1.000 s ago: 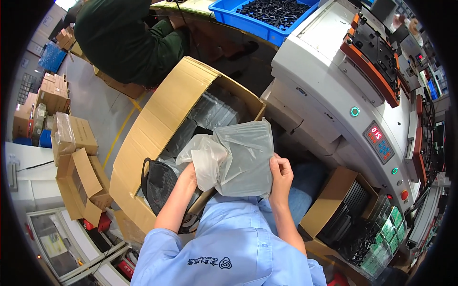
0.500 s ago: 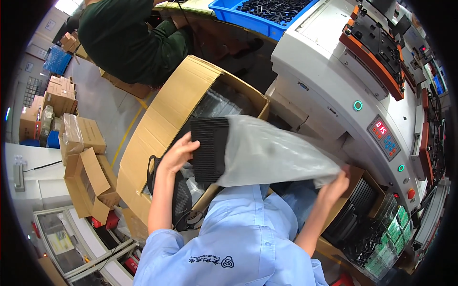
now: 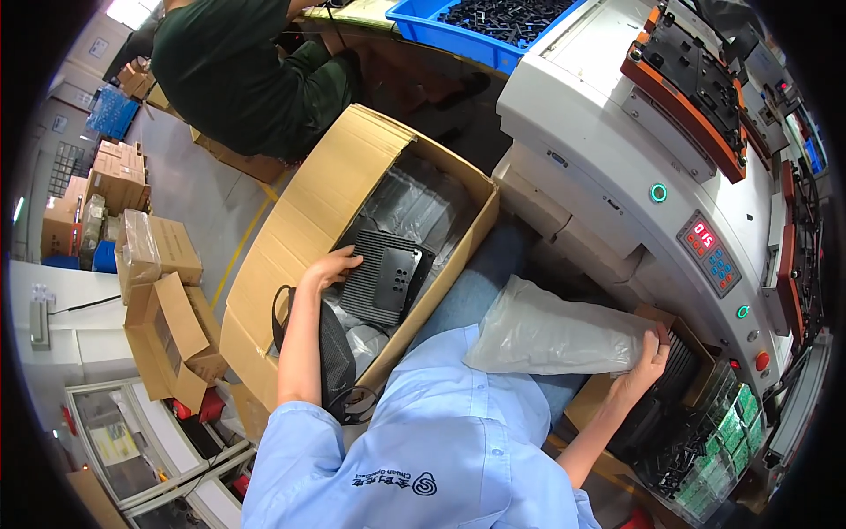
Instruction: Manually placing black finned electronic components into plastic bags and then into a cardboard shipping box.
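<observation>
- Left hand (image 3: 333, 267) closed on the left edge of a black ribbed panel (image 3: 385, 278), thumb over the rim, fingers mostly hidden behind it.
- Panel tilted, flat face up, partly inside the big open carton (image 3: 291, 231), over clear plastic wraps (image 3: 414, 201) lining the carton.
- Right hand (image 3: 648, 363) pinching the end of an empty clear bag (image 3: 551, 331), thumb on top, fingers curled beneath.
- Bag crumpled, stretched out leftward from the hand, lying across the lap, well apart from the panel.
- Small carton (image 3: 608, 401) just beside the right hand, with black parts (image 3: 674, 370) stacked in it.
- White machine (image 3: 617, 167) on the right, with green lit button (image 3: 658, 192) and red display (image 3: 704, 234).
- Blue bin (image 3: 476, 40) of dark parts at top, beyond the big carton.
- Another person's green sleeve and back (image 3: 233, 75) at upper left, beside the carton's far flap.
- Black strap or cable (image 3: 335, 361) hanging at the carton's near corner, under the left forearm.
- More cartons (image 3: 163, 304) on the floor at left.
</observation>
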Action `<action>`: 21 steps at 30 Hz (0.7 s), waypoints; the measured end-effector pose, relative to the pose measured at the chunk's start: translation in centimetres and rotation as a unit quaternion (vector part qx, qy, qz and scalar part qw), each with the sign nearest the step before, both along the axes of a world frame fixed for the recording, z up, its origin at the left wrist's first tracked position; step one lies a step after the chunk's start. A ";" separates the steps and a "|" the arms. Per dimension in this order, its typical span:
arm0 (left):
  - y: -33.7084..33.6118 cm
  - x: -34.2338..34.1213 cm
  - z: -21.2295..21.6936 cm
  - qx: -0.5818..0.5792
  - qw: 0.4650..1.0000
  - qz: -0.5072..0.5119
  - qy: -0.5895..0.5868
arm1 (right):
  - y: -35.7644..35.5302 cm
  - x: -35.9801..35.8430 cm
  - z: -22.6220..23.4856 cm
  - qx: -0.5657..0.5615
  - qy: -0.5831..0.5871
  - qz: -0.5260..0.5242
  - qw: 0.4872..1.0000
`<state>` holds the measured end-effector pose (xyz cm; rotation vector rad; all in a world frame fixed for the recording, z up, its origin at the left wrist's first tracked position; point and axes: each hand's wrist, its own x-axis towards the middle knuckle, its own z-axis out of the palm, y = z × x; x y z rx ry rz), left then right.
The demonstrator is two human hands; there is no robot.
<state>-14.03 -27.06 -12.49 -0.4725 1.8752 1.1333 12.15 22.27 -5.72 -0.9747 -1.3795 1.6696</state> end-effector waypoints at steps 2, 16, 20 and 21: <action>-0.8 0.4 -2.5 -0.058 0.997 -0.005 0.046 | -0.7 -0.9 0.2 0.036 -0.027 -0.003 0.999; 16.8 -4.9 -10.3 -0.273 0.815 -0.183 0.477 | -3.2 -2.2 1.6 0.109 -0.060 0.044 0.991; 18.5 -3.5 -11.5 -0.357 0.798 -0.161 0.458 | -3.8 -1.4 1.3 0.078 -0.081 0.050 0.992; 18.3 -3.3 -11.6 -0.374 0.783 -0.147 0.474 | -3.9 -1.3 1.1 0.079 -0.083 0.048 0.992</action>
